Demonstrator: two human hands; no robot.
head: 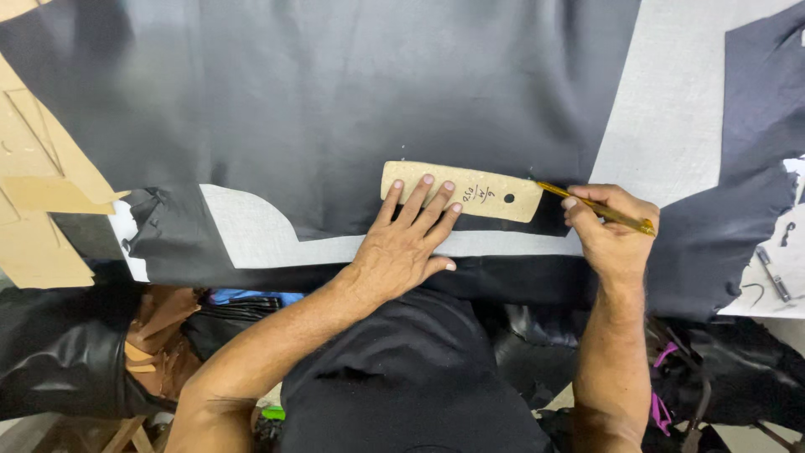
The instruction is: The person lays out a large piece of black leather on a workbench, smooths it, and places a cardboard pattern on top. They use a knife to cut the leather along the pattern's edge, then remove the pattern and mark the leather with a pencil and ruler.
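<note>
A large sheet of black leather (352, 92) lies spread over the grey table (671, 126). On its near edge rests a tan cardboard template (495, 195), long and rounded, with a small hole near its right end. My left hand (407, 243) presses flat on the template's left part, fingers spread. My right hand (608, 231) grips a yellow pen (599, 210), whose tip touches the template's right end on the leather.
More tan cardboard patterns (38, 184) lie stacked at the left. Another dark leather piece (746, 168) covers the right side, with a small metal tool (773, 273) on white paper beyond it. Black and brown leather scraps (151, 335) hang below the table edge.
</note>
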